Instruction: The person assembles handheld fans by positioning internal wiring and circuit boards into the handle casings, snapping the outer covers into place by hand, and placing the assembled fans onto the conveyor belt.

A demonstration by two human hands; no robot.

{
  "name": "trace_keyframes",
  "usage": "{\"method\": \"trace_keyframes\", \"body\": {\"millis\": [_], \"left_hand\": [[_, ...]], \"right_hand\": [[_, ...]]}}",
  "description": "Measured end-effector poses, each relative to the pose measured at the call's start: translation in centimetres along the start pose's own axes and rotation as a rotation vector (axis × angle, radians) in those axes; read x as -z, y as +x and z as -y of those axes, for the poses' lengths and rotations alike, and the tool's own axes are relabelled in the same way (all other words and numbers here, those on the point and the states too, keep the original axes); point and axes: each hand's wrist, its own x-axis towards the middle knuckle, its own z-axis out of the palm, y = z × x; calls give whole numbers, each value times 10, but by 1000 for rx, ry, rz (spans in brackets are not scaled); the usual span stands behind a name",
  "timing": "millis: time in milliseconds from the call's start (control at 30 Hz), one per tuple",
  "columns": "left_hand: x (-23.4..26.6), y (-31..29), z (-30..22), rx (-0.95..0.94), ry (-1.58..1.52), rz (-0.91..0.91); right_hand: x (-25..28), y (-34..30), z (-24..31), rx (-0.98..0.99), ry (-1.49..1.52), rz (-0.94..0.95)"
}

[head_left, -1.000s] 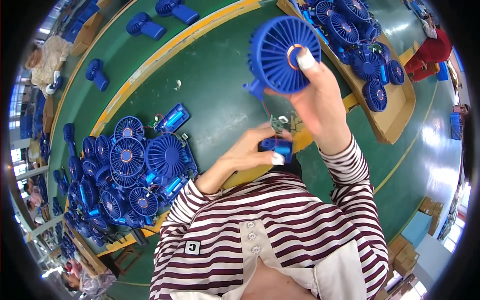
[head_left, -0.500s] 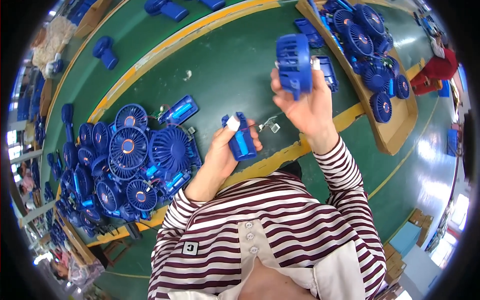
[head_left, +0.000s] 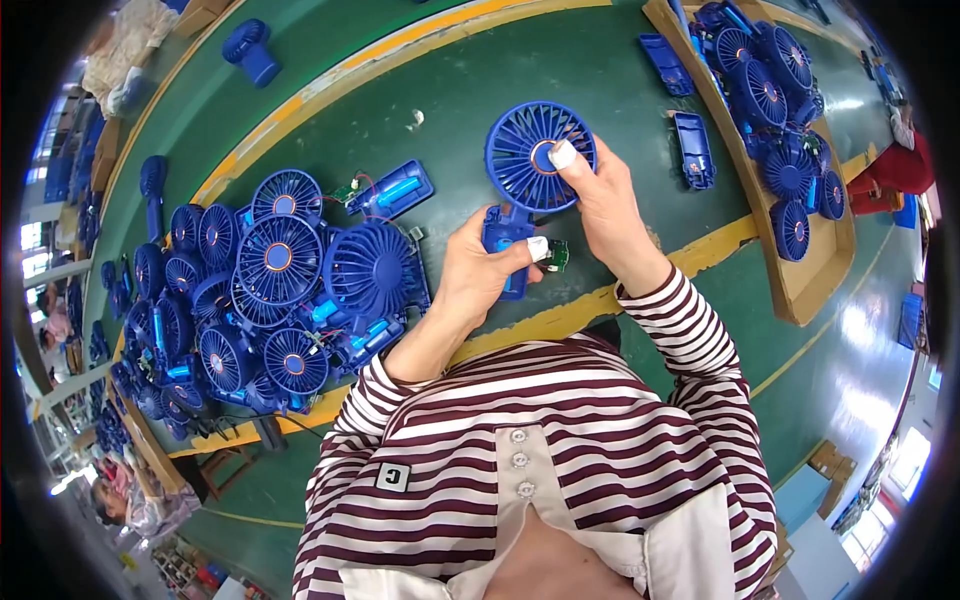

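My left hand [head_left: 480,268] is closed round a blue fan handle shell [head_left: 507,228], with its taped thumb lying across the front. A small green circuit board [head_left: 558,256] sticks out beside that thumb. My right hand [head_left: 612,208] grips a round blue fan head [head_left: 522,152] by its right side, taped thumb on the grille near the hub. The fan head's lower end meets the top of the handle shell; whether the two are joined I cannot tell. Most of the shell's inside is hidden by my left thumb.
To the left lies a heap of blue fans [head_left: 280,258], with an open handle holding a battery [head_left: 400,190] beside it. Loose shell halves [head_left: 692,150] lie right of my hands. A cardboard tray [head_left: 806,298] of fans stands farther right. Another fan [head_left: 250,54] lies far left.
My right hand has brought the fan head left and down to the handle, turning its round grille into view. My left hand has moved slightly right, its thumb now across the shell.
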Motion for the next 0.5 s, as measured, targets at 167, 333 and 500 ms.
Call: {"method": "trace_keyframes", "body": {"millis": [167, 333, 500], "left_hand": [[1, 0, 2, -164, 94, 51], [5, 0, -4, -204, 18, 76], [7, 7, -1, -282, 176, 22]], "right_hand": [[-5, 4, -5, -148, 159, 33], [-7, 13, 0, -135, 170, 57], [-3, 18, -9, -90, 124, 54]]}}
